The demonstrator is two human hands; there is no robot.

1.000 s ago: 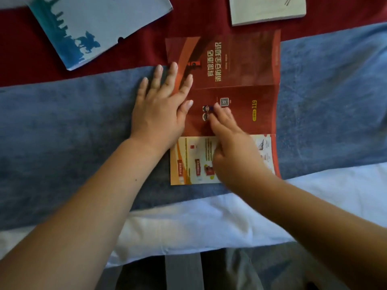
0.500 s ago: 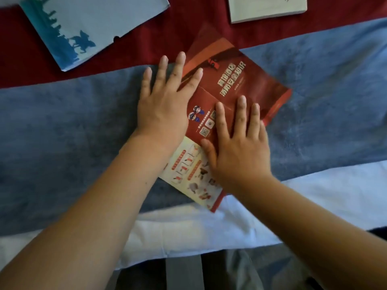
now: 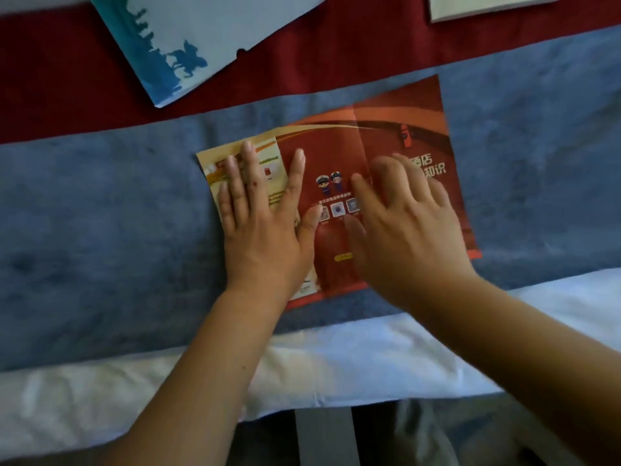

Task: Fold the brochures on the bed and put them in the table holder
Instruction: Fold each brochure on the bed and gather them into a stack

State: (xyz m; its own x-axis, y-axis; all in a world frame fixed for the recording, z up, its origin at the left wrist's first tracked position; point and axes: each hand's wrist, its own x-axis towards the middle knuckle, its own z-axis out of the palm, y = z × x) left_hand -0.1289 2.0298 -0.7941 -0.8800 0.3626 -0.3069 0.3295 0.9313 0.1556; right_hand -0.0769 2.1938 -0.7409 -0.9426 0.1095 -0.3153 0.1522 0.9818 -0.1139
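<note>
A red three-panel brochure [image 3: 400, 129] lies unfolded and flat on the blue blanket [image 3: 100, 230], its long side running left to right. Its leftmost panel is cream and orange. My left hand [image 3: 265, 223] lies flat on that cream panel with straight, spread fingers. My right hand [image 3: 403, 227] rests flat on the middle and right panels, fingers spread and blurred. No table holder is in view.
A blue and white brochure [image 3: 208, 38] lies on the red bed runner [image 3: 50, 89] at the upper left. A white booklet [image 3: 487, 5] sits at the top right edge. The white sheet [image 3: 336, 364] marks the bed's near edge.
The brochure has turned under both hands from upright through a slant to lying sideways. My left hand has shifted onto the cream panel; my right hand has moved to the right panels.
</note>
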